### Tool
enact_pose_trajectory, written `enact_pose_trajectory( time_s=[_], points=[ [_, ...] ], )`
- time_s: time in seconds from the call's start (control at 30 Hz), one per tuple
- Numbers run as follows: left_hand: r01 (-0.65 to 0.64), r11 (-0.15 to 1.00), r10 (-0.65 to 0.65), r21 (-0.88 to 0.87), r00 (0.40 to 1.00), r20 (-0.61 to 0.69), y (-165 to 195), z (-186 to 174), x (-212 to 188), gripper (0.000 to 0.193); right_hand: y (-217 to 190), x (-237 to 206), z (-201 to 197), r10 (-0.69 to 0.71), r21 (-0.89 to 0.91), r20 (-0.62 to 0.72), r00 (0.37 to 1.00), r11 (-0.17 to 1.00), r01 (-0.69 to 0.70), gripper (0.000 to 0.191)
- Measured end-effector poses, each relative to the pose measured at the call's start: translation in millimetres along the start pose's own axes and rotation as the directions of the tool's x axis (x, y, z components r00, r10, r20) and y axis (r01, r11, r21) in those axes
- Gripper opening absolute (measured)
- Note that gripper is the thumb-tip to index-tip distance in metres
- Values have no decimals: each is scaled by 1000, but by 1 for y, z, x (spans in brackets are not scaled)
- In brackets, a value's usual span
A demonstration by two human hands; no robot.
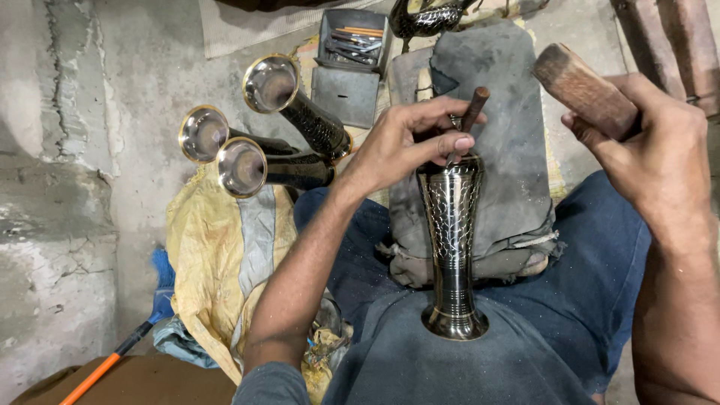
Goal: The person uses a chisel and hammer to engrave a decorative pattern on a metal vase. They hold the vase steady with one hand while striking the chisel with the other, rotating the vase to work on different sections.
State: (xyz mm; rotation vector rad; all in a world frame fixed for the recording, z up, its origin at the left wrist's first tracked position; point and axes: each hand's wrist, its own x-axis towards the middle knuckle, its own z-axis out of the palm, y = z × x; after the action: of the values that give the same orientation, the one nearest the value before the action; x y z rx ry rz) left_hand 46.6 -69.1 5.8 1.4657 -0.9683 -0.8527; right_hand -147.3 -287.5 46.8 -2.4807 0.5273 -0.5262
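Partly hidden: chisel [472, 105] tip, mallet [581, 90] handle.

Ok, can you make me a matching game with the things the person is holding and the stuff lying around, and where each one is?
Things:
1. wooden mallet
2. thin metal punch
3. tall dark vase with the cut pattern
4. three finished vases

Places:
A. lying together on the yellow cloth
B. gripped in the right hand
C. resting on the person's lap, against the grey padded block
D. pinched in the left hand, tip on the vase

Pairs: 1-B, 2-D, 3-C, 4-A
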Motion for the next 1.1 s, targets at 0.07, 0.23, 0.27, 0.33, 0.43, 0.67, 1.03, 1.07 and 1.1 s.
enact_pose_trajectory(
  time_s=[0.07, 0.23, 0.27, 0.33, 0.43, 0.67, 1.03, 1.07, 1.1],
  points=[
    [29, 999, -29, 21, 999, 22, 1, -3, 3, 44, -1, 2, 2, -53, -98, -23, 998, 994, 51, 34],
    [-122, 992, 120, 21, 989, 82, 0, -4, 5, 44, 1, 5, 4, -6, -45, -59, 998, 999, 4, 34],
    [-119, 992, 117, 27, 989, 92, -1, -4, 4, 44, 2, 6, 4, 2, -1, -55, 998, 1000, -2, 35],
    [-125, 991, 120, 46, 988, 101, -3, -4, 4, 43, 3, 7, 4, -65, -79, -9, 998, 995, 64, 33],
    [-129, 984, 124, 122, 991, 45, -6, -2, 3, 49, 4, 11, 4, -83, -241, 87, 993, 965, 102, 31],
    [33, 994, -18, 103, 989, -147, -8, 8, -8, 53, 7, 51, 6, -122, -178, 229, 966, 970, 165, 34],
    [-9, 999, -8, -51, 944, -329, -12, 22, -20, 48, -6, 79, 10, -223, -265, 366, 903, 905, 331, 32],
    [-8, 998, -13, -62, 946, -325, -12, 22, -21, 48, -8, 76, 9, -159, -189, 339, 927, 954, 232, 30],
    [-10, 997, -14, -73, 949, -316, -11, 22, -22, 48, -10, 73, 9, -86, -111, 312, 946, 986, 126, 30]
  ],
)
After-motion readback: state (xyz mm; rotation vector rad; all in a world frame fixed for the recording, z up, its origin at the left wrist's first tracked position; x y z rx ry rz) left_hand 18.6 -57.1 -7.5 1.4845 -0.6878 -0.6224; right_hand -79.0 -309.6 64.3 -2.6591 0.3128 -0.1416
